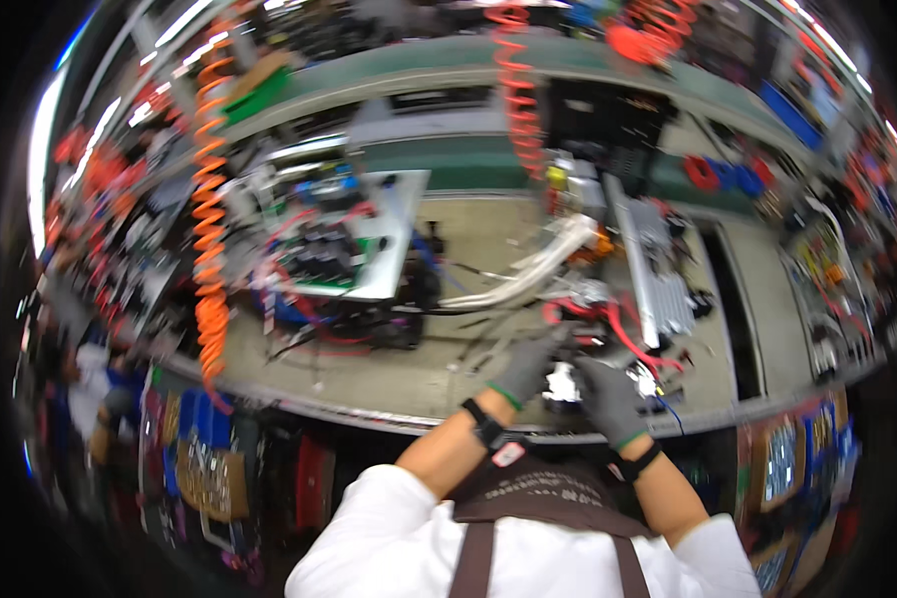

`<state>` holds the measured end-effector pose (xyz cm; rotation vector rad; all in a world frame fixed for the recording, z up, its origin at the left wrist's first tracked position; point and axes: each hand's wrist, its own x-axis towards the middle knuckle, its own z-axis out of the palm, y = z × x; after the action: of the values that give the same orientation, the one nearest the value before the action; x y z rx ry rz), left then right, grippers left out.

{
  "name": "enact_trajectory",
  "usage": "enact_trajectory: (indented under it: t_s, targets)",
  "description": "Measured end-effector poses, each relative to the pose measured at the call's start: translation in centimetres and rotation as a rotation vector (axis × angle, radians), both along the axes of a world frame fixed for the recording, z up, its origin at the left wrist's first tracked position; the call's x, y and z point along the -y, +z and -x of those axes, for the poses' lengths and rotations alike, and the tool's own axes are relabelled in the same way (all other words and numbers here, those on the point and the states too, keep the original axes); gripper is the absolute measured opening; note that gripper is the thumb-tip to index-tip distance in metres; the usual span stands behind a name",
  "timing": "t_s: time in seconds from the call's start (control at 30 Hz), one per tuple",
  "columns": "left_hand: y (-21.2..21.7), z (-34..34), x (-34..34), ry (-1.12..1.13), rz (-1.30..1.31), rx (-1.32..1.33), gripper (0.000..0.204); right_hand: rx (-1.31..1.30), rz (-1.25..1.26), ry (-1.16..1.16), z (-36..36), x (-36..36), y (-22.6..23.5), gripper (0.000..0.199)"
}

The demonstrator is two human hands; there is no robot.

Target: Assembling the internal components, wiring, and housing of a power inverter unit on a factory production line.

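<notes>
So the key relation here: a small white part (562, 383) is pinched right between the 2 gloved hands, at the near edge of the workbench (409, 384), directly in front of the body. It is flanked on both sides, with the left hand (530, 367) on its left and upper side and the right hand (608, 399) on its right and lower side. Neither hand can really be called nearer, since both are touching or as good as touching it.

The part's long axis can't be made out, as the picture is blurred and most of the part is covered by fingers. Only a bright white patch is seen in the gap.

Hand state: both are curled partly closed around the part, fingers bent inward rather than spread flat. Whether a firm grip is had by each hand or just 1 can't be told from this view. Grey gloves with green cuffs are worn, plus a dark band on each wrist.

Just beyond the hands, red wires (618, 324) are looped across the bench, and a ribbed silver metal block (658, 269) is lying behind them, running away from the body. A white board with electronics (344, 239) is set well off to the left, with an orange coiled hose (209, 219) hanging farther left.
</notes>
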<state>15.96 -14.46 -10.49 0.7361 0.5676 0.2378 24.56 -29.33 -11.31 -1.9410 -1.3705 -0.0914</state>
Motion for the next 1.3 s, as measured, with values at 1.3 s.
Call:
enact_trajectory:
  t_s: [1.3]
  targets:
    - [-4.2,-2.4,-1.9,-0.055,-1.466,0.327,0.032,-0.491,0.221,-0.228,0.0,4.2,-2.4,0.049]
